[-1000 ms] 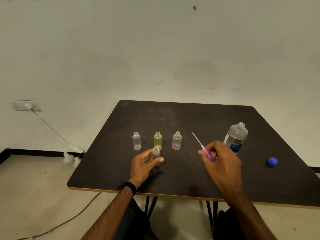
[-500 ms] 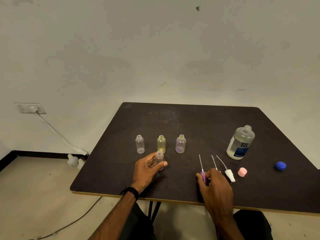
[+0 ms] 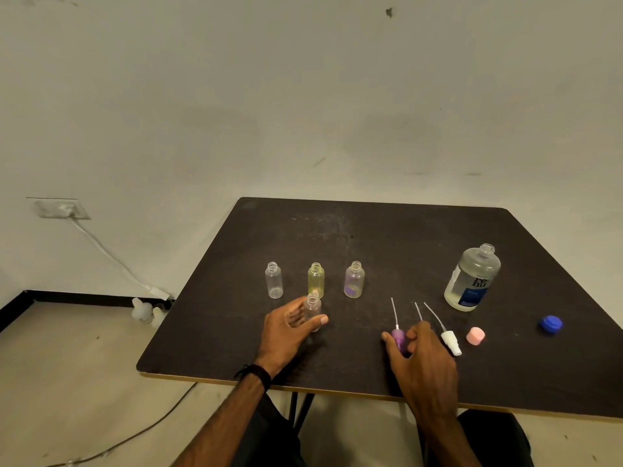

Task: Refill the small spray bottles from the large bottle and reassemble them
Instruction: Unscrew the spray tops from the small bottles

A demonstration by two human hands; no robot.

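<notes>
While a person sits at a dark table (image 3: 387, 230), the left hand (image 3: 286, 335) curls around a small open bottle (image 3: 313, 310) standing near the front edge, thumb on its right side and fingers behind it. The right hand (image 3: 421, 358) rests on the tabletop at a purple sprayer (image 3: 398, 338) that lies flat with its thin dip tube pointing away from the person; thumb and a fingertip sit on either side of the purple head, though whether they pinch it or merely touch it cannot be told.

Behind the held bottle, three more small bottles stand upright in a row with necks uncapped: a clear bottle (image 3: 274, 280) at left, a yellow bottle (image 3: 316, 280) in the middle, and a violet bottle (image 3: 354, 280) at right. The yellow one stands just behind the bottle in the left hand.

Just right of the right hand, a white sprayer (image 3: 451, 342) lies on its side with its tube angled up and to the left. Another tube (image 3: 418, 311) shows between the purple and white ones, its head hidden by the hand. A pink cap (image 3: 475, 336) lies just beyond the white sprayer.

Farther right and back, the large bottle (image 3: 472, 279) stands uncapped, partly filled with clear liquid and bearing a blue-and-white label. Its blue cap (image 3: 551, 323) lies well apart toward the table's right edge.

A black band (image 3: 259, 374) circles the left wrist. A wall socket (image 3: 62, 208) with a white cable shows at far left.
</notes>
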